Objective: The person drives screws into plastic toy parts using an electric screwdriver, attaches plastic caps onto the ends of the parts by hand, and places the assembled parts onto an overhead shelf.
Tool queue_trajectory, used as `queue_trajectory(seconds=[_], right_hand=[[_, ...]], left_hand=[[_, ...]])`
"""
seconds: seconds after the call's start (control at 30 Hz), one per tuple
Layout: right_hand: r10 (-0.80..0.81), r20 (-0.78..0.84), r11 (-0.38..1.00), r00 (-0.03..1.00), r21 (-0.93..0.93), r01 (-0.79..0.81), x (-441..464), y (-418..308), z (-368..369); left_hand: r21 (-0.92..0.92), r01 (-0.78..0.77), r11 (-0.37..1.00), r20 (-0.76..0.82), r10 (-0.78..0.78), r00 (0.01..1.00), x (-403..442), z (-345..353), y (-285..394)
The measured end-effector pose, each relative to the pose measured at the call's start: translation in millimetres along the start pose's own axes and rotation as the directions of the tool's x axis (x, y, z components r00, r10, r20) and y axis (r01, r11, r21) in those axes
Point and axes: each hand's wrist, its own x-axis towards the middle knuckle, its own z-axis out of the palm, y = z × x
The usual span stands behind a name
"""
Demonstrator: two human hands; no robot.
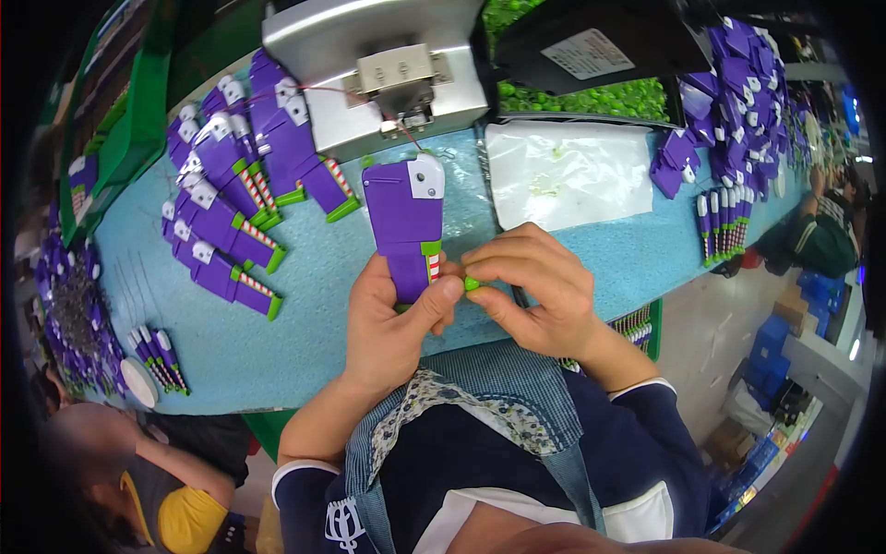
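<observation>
Across the blue work table [305, 346], a steel-housed fixture [318, 55] stands at 12 o'clock, green plastic pieces [586, 103] fill a bin at 1 o'clock, and similar purple parts [277, 138] lie at 10 to 11. At centre, pointing toward 12, a purple plastic part [403, 217] already bears its white panel and striped strip, its lower end clamped in the left hand's [377, 323] fingers. Just right of it, the right hand's [544, 300] thumb and forefinger pinch a small green piece [472, 283], apparently not yet fitted.
</observation>
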Motion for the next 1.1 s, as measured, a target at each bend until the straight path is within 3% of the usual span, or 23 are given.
queue_trajectory(seconds=[0.03,0.1,0.17,0.2,0.27,0.33,0.5,0.6,0.67,0.7,0.77,0.8,0.9,1.1], right_hand=[[0.008,-0.006,1.000,1.000,-0.006,-0.008,0.1,2.2,-5.4],[-0.009,-0.063,0.979,0.998,-0.205,-0.004,3.2,14.8,-22.4],[-0.004,-0.132,0.869,0.991,-0.490,-0.062,3.0,37.3,-40.9],[-0.002,-0.134,0.869,0.991,-0.490,-0.065,2.7,45.4,-47.1],[0.039,-0.058,0.737,0.998,-0.673,-0.068,2.1,56.2,-54.0],[0.021,-0.041,0.717,0.999,-0.696,-0.043,1.1,59.8,-51.8],[-0.003,-0.025,0.696,1.000,-0.718,-0.016,0.6,60.3,-52.5],[0.009,-0.092,0.756,0.996,-0.651,-0.067,-2.0,49.5,-52.2],[0.194,-0.147,0.958,0.970,-0.184,-0.220,-6.1,39.2,-49.2],[0.192,-0.137,0.960,0.972,-0.178,-0.215,-7.0,33.0,-45.1],[0.300,-0.060,0.936,0.952,0.208,-0.282,-8.2,19.5,-35.2],[0.305,-0.017,0.914,0.952,0.285,-0.288,-7.9,14.4,-31.2],[0.303,0.061,0.886,0.951,0.349,-0.305,-8.8,7.6,-21.7],[0.202,0.107,0.960,0.974,0.177,-0.218,-6.2,9.4,-17.8]], left_hand=[[0.024,-0.023,0.999,0.007,0.023,1.000,1.7,3.4,0.1],[0.048,-0.045,0.998,0.014,0.045,0.999,4.1,7.3,-2.1],[0.051,-0.192,0.980,0.027,0.191,0.981,4.1,6.2,-4.1],[0.075,-0.196,0.978,0.061,0.192,0.979,3.4,2.0,-5.5],[0.133,-0.171,0.976,0.034,0.168,0.985,2.1,-0.8,-6.3],[0.188,-0.146,0.971,0.003,0.148,0.989,1.5,-2.3,-6.1],[0.121,-0.237,0.964,0.124,0.222,0.967,0.7,-4.4,-7.1],[0.042,-0.267,0.963,0.061,0.265,0.962,0.7,7.9,-5.8],[0.084,-0.312,0.946,0.036,0.310,0.950,2.4,8.0,-12.0],[0.126,-0.353,0.927,0.020,0.354,0.935,3.2,8.0,-14.2],[0.116,-0.371,0.922,0.008,0.372,0.928,2.3,10.2,-12.8],[0.096,-0.385,0.918,0.026,0.384,0.923,1.6,10.4,-13.4],[0.077,-0.395,0.916,0.033,0.393,0.919,-4.1,7.8,-13.8],[0.168,-0.396,0.903,0.028,0.397,0.917,-7.9,5.6,-11.4]])
